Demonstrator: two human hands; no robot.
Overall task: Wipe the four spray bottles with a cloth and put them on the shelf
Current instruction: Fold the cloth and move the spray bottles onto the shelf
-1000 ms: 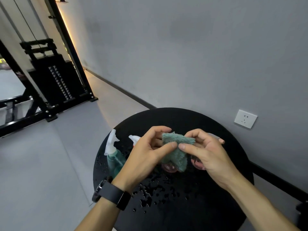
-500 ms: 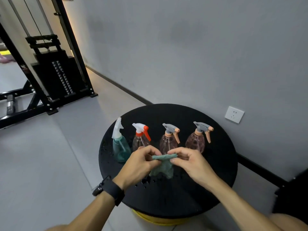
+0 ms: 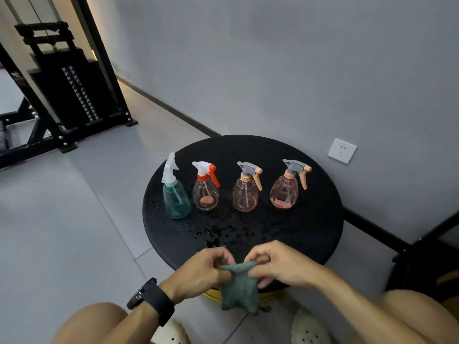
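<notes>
Four spray bottles stand in a row on a round black table point(image 3: 318, 234): a teal bottle point(image 3: 175, 197) at the left, a clear bottle with a white and red trigger point(image 3: 205, 192), and two pink bottles with grey and orange triggers point(image 3: 245, 194) point(image 3: 284, 191). Near the table's front edge, my left hand point(image 3: 201, 271) and my right hand point(image 3: 278, 264) each pinch a top corner of a green cloth point(image 3: 238, 286), which hangs down between them. Both hands are well short of the bottles.
Water drops cover the tabletop in front of the bottles. A grey wall with a white socket point(image 3: 342, 150) rises behind the table. A black weight machine point(image 3: 64, 90) stands at the far left. My knees and pale shoes point(image 3: 310, 328) show at the bottom.
Both hands have drawn back with the cloth from over the bottles to the table's front edge. The view has pulled back and now shows all the bottles.
</notes>
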